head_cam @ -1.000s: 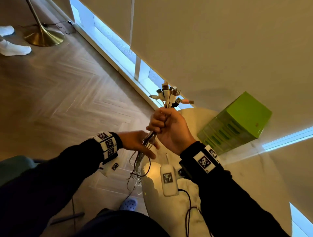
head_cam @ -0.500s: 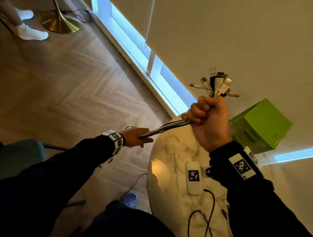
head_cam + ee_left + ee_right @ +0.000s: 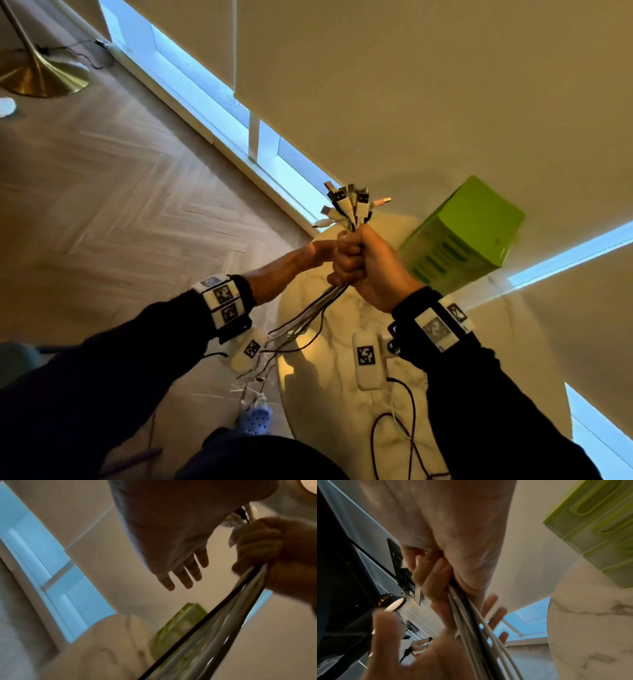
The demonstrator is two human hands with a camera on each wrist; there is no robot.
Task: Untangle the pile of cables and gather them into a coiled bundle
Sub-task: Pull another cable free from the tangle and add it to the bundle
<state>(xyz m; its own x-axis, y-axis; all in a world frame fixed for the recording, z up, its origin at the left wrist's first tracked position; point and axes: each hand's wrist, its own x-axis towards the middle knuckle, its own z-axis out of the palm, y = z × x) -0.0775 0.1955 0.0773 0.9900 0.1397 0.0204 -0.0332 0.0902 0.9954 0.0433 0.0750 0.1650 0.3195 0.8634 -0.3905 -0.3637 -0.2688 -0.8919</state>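
My right hand (image 3: 358, 265) is a tight fist around a bundle of black and white cables (image 3: 310, 317). Their USB connector ends (image 3: 349, 205) fan out above the fist. The strands hang slack from under the fist, down and left past the table's edge. In the right wrist view the cables (image 3: 471, 615) run out from between my curled fingers (image 3: 428, 574). My left hand (image 3: 313, 253) sits just left of the fist. Its fingers (image 3: 183, 574) are straight and spread, holding nothing. In the left wrist view the cables (image 3: 223, 615) pass below it and the right fist (image 3: 257, 545) is at the right.
A round marble table (image 3: 342, 404) lies below my hands, with a green slatted crate (image 3: 462, 236) at its back. A white tagged device (image 3: 368, 359) and a loose black cable (image 3: 394, 431) lie on it. A brass lamp base (image 3: 41, 75) stands far left on the wood floor.
My left hand, which held the cables stretched out to the left, has let go and come back up beside the right fist. The taut strands now hang slack.
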